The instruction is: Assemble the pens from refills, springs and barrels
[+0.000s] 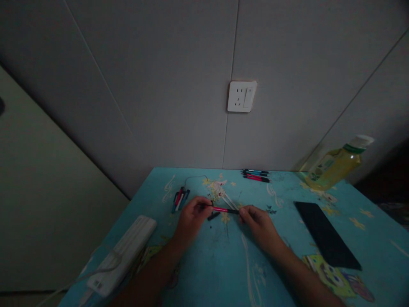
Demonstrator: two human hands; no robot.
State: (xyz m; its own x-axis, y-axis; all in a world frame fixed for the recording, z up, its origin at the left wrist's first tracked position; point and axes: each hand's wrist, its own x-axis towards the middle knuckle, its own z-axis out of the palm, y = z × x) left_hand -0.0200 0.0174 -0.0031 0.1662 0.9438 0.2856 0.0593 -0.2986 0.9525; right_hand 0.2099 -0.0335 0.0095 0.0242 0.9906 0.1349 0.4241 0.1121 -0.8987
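Note:
A red pen with black ends is stretched level between my two hands over the middle of the table. My left hand pinches its left end, and my right hand pinches the black right end. Just below the pen lies a small black piece, perhaps a cap or grip. Thin white sticks, which look like refills, rest right behind the pen. Left of my left hand is a small group of pen parts in red, blue and white. Small dark bits lie to the right of my right hand.
Several pens lie near the wall. A white power strip with a cable is at the left. At the right are a long black flat piece and a yellow liquid bottle. A wall socket is above the table.

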